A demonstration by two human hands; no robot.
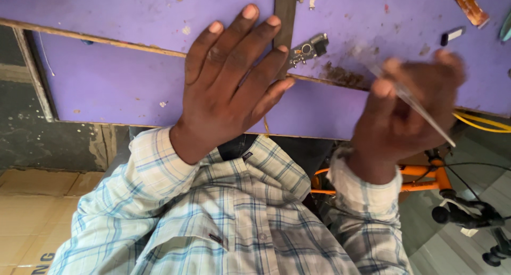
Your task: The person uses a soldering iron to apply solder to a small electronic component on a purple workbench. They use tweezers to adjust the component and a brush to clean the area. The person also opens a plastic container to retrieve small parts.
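Purple laminate covers the worktop [133, 78], scuffed and stained near its front edge. On it, close to that edge, lies a small circuit board [308, 49] with dark components. It lies flat and apart from both hands, so the work on it looks barely begun. The left hand [229, 83] lies spread wide and flat on the worktop, holding nothing, its fingertips just beside the board and over a dark strip [286, 9] that runs toward the far edge. The right hand [410, 110] is closed around slim metal tweezers [410, 99], tips pointing toward the board but not touching it. That hand is blurred, so the exact grip is hard to make out, and the tweezer tips appear empty. A small black-and-white part [452, 35] lies nearer the far right corner. Yellow cable [479, 121] shows below the front edge, mostly hidden. A plaid shirt [234, 216] fills the lower view.
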